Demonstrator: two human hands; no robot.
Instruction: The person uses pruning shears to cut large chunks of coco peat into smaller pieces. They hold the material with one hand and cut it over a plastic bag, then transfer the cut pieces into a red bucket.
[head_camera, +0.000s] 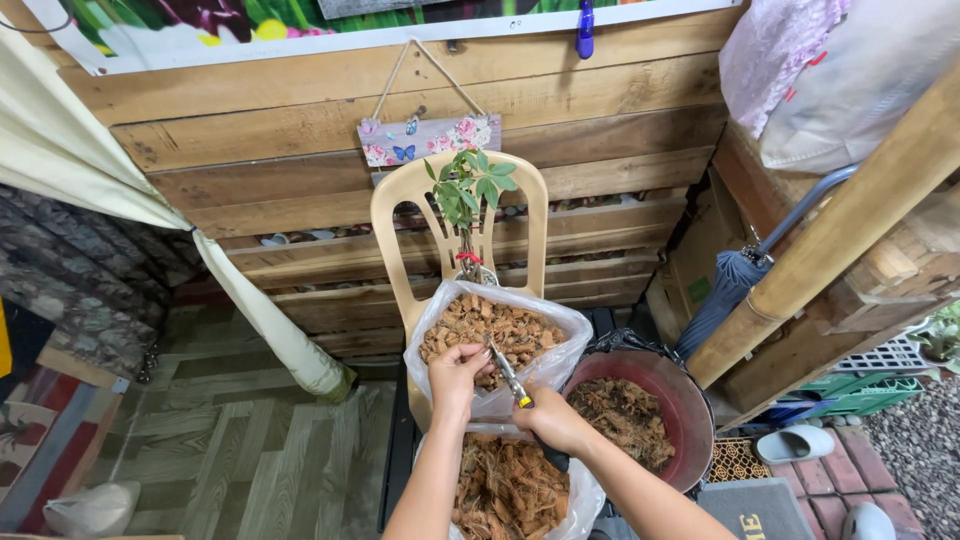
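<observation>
My left hand (458, 368) reaches into a clear plastic bag (432, 320) full of brown coconut husk chips (490, 325) that rests on a cream plastic chair (400, 215). Its fingers pinch a chip. My right hand (550, 418) grips a pair of pruning shears (510, 378) by the handle, the blades pointing up towards the left hand's fingers. A small green-leafed plant (468, 190) stands behind the bag on the chair seat. A second clear bag of husk pieces (505, 490) lies below my arms.
A round dark red tub (690, 400) holding brown fibre stands at right. A wooden pallet wall (280, 150) rises behind the chair, with a cream curtain (250, 300) at left, a folded umbrella (725, 290), a bamboo pole (850, 220), green crates (850, 395) and sandals (795, 443).
</observation>
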